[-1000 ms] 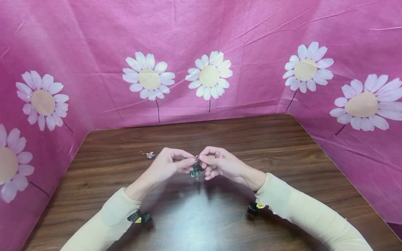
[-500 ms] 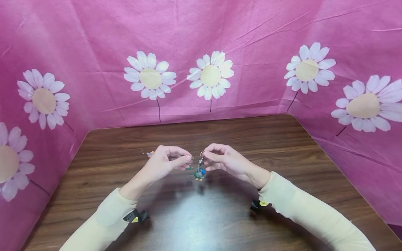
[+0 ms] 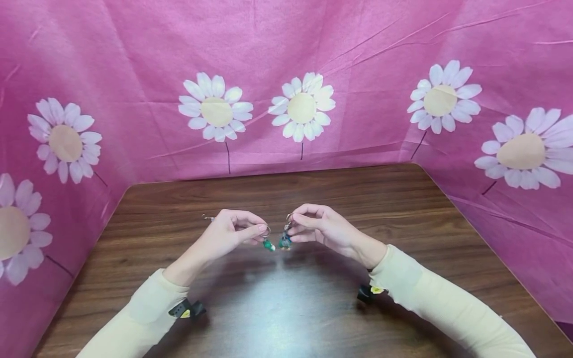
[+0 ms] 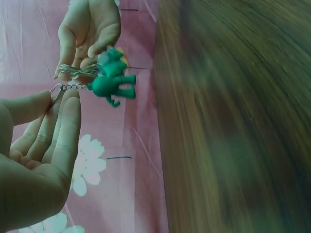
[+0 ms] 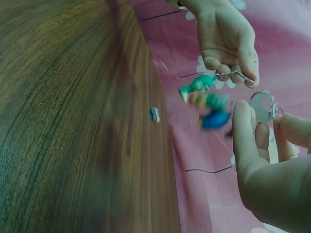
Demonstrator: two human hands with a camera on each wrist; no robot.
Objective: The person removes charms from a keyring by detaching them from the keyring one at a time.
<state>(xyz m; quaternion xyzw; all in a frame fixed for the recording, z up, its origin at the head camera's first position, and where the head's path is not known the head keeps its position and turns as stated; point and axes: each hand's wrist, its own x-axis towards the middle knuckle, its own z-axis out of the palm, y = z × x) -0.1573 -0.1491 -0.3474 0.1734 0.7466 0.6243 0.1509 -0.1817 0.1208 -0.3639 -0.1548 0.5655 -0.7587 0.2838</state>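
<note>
My left hand (image 3: 230, 233) pinches the ring of a keychain between thumb and fingers. A green animal-shaped figure (image 4: 109, 86) dangles from it on a short chain. Close by on the right, my right hand (image 3: 324, 228) holds a metal key ring (image 5: 262, 104) by thumb and fingertips. Several charms (image 3: 284, 241) in green and blue hang from that ring; the blue charm (image 5: 216, 119) looks blurred in the right wrist view. The two keychains hang apart, with a small gap between them in the head view.
Behind my left hand, another small keychain (image 3: 206, 217) lies on the brown wooden table (image 3: 358, 199), mostly hidden in the head view; its grey-blue and orange charm (image 5: 154, 115) shows in the right wrist view. A pink cloth (image 3: 147, 99) with white flowers surrounds the table's far sides.
My hands have moved apart from where they met at the rings. The green figure's keychain has come away with my left hand, while the other charms hang from my right.
</note>
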